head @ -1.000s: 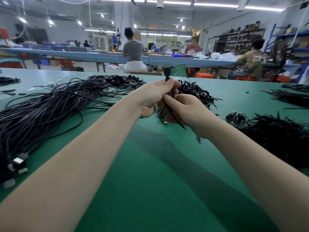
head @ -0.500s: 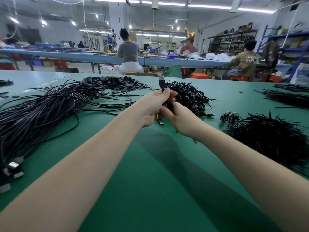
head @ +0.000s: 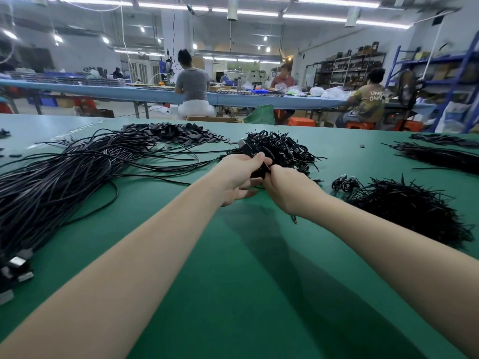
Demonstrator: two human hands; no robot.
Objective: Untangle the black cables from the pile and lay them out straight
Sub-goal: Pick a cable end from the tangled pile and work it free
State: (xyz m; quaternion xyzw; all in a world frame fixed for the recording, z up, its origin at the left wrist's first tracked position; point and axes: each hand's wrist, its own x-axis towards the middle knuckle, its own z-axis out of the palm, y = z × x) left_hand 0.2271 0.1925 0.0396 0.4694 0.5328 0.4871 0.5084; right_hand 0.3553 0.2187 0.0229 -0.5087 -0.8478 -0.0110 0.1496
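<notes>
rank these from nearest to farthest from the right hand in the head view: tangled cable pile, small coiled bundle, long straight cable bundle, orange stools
From the right hand:
1. tangled cable pile, just beyond the hand, touching range.
2. small coiled bundle, on the table to its right.
3. long straight cable bundle, far left on the table.
4. orange stools, off the table, behind its far edge.

This was a factory assembly floor: a long green tabletop (head: pixel 233 281) heaped with bundles of black cables (head: pixel 64 177), workers seated on orange stools (head: pixel 302 122) at a far blue workbench (head: pixel 103 90), metal storage shelves (head: pixel 347 69) at far right, strip lights (head: pixel 259 12) overhead.
</notes>
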